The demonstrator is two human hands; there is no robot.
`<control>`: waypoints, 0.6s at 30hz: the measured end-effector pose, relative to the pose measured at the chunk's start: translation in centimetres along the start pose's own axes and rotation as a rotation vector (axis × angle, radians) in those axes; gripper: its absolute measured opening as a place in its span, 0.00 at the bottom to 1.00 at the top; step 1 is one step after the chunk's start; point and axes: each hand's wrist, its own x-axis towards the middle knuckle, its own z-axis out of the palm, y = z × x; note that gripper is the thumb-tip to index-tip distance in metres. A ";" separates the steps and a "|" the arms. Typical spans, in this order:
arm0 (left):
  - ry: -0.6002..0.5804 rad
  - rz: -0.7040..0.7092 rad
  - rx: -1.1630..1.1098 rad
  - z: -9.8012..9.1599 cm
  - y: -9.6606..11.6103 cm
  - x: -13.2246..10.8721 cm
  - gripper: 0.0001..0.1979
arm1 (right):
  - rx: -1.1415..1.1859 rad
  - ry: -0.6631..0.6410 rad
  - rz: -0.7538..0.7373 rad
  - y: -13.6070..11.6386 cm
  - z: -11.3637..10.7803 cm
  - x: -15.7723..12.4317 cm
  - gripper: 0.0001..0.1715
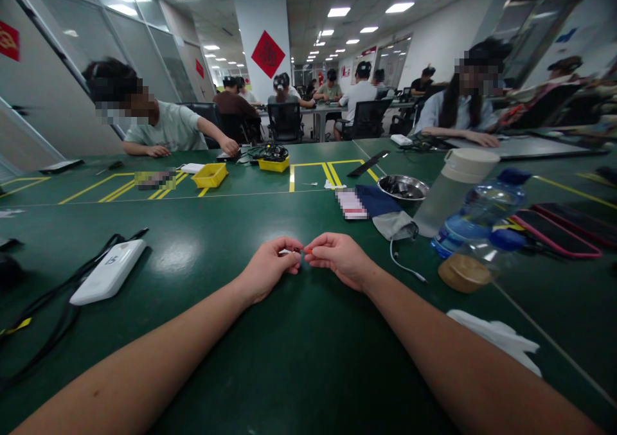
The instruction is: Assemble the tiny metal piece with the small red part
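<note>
Left of the left hand (270, 269), the white device (110, 275) reads seemingly 15; far beyond that hand, the red sign (14, 46) shows a hammer and sickle, the red diamond (268, 54) a blurred character

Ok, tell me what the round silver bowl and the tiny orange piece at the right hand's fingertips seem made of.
Round silver bowl: most likely polished metal, from its bright, mirror-like rim.
Tiny orange piece: perhaps plastic, from its vivid colour; too small to judge finish.

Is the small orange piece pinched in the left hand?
No, the right hand pinches the small orange piece at its fingertips, close beside the left hand.
</note>
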 end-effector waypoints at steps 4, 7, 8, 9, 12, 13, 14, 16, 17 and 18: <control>-0.013 -0.058 -0.099 0.0 0.0 0.2 0.11 | -0.003 -0.010 -0.008 0.2 -0.1 0.1 0.12; -0.014 -0.111 -0.197 -0.1 0.1 0.3 0.11 | 0.028 -0.008 0.008 0.2 -0.3 0.3 0.11; -0.014 -0.121 -0.217 -0.1 0.2 0.3 0.10 | 0.043 -0.011 0.015 0.2 -0.3 0.3 0.10; -0.014 -0.128 -0.233 -0.1 0.3 0.3 0.10 | 0.057 -0.019 0.021 0.1 -0.4 0.4 0.10; -0.022 -0.130 -0.252 -0.1 0.5 0.3 0.10 | 0.084 -0.038 0.028 0.1 -0.5 0.4 0.06; -0.023 -0.128 -0.248 -0.1 0.5 0.2 0.10 | 0.083 -0.034 0.030 0.1 -0.5 0.4 0.05; -0.024 -0.125 -0.237 -0.1 0.4 0.2 0.10 | 0.077 -0.026 0.031 0.1 -0.4 0.4 0.04; -0.029 -0.115 -0.199 0.0 0.3 0.2 0.10 | 0.055 -0.011 0.028 0.1 -0.3 0.3 0.04; -0.034 -0.107 -0.176 0.0 0.2 0.1 0.11 | 0.043 -0.009 0.025 0.0 -0.3 0.2 0.04; -0.040 -0.097 -0.156 0.0 0.2 0.1 0.11 | 0.034 -0.012 0.020 0.0 -0.2 0.2 0.05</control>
